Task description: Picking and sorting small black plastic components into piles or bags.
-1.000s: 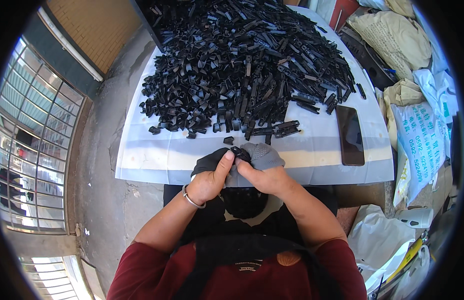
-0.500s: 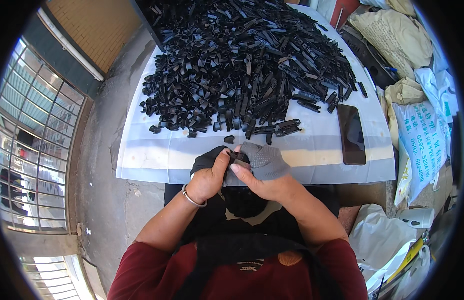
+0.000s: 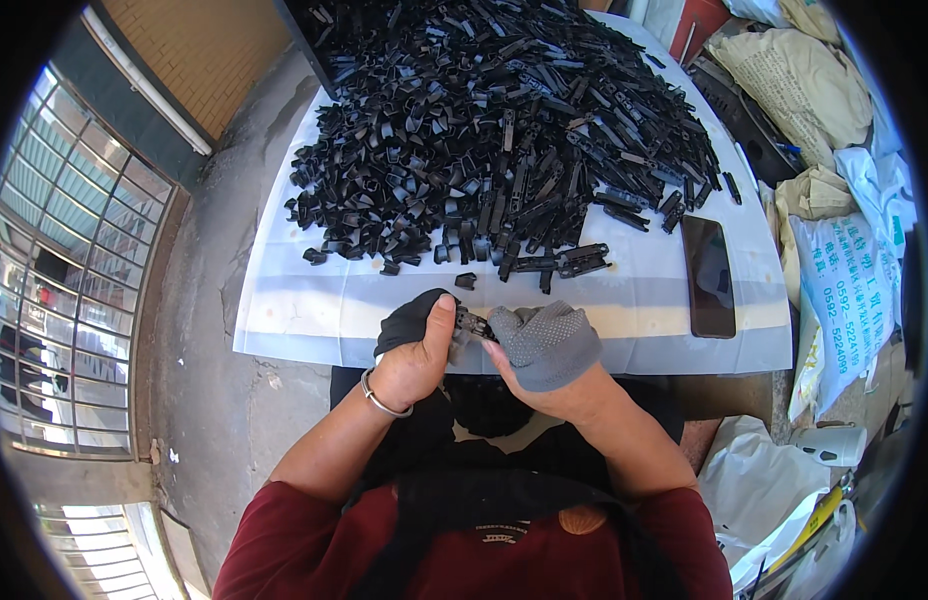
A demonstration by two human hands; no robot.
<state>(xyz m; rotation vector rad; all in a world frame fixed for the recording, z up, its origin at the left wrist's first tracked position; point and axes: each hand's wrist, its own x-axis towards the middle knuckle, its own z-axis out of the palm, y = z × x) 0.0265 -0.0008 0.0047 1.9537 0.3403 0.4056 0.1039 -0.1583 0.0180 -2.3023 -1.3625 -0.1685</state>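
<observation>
Over the near edge of the table, both hands are closed around a small black plastic part (image 3: 473, 323) with an open, slotted frame. My left hand (image 3: 416, 345), in a dark glove that leaves the thumb bare, grips its left end. On its right end is my right hand (image 3: 546, 350), in a grey dotted glove, with the bare thumb below the part. The fingers hide both ends. Just beyond the hands lies a single small curved black piece (image 3: 466, 281), and right of it several long slotted black parts (image 3: 581, 261).
A large heap of black plastic pieces (image 3: 414, 150) covers the far part of the white-sheeted table (image 3: 314, 340). A dark phone (image 3: 708, 277) lies at the right. Sacks (image 3: 799, 90) and plastic bags (image 3: 764, 480) crowd the right side; a barred window (image 3: 74, 260) is at the left.
My hands have moved apart, the right one shifting right and turning its gloved back upward. More of the black part now shows between them. The view has shifted slightly.
</observation>
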